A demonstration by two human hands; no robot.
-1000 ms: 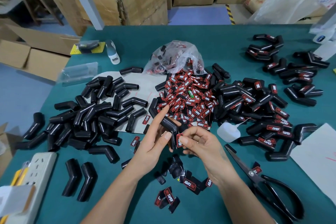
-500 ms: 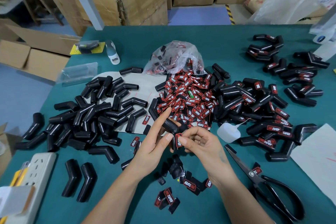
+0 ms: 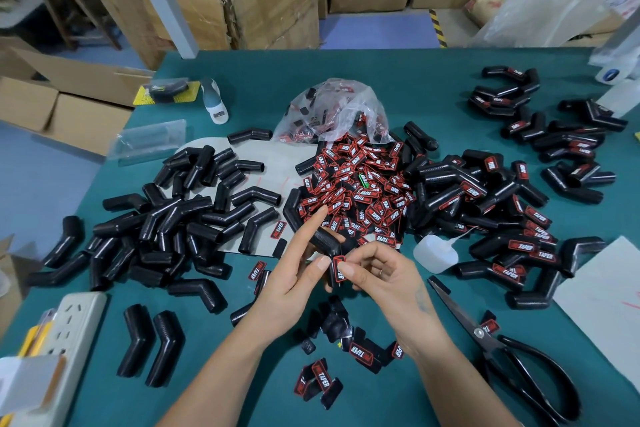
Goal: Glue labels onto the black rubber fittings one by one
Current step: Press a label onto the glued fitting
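Both hands (image 3: 346, 274) | label (image 3: 338, 269) btwn fingers (image 3: 323, 263) | on fitting (image 3: 323, 239)

Bare arms, no gloves, one ring

Both forearms were uncovered all the way down to the bottom of the view, so no sleeves, cuffs or watch showed. The left hand (image 3: 294, 282) wore nothing at all, with short plain nails. The right hand (image 3: 382, 279) had a thin band ring on one finger, and there was a small faint mark on the wrist side below the thumb, too blurry to read.
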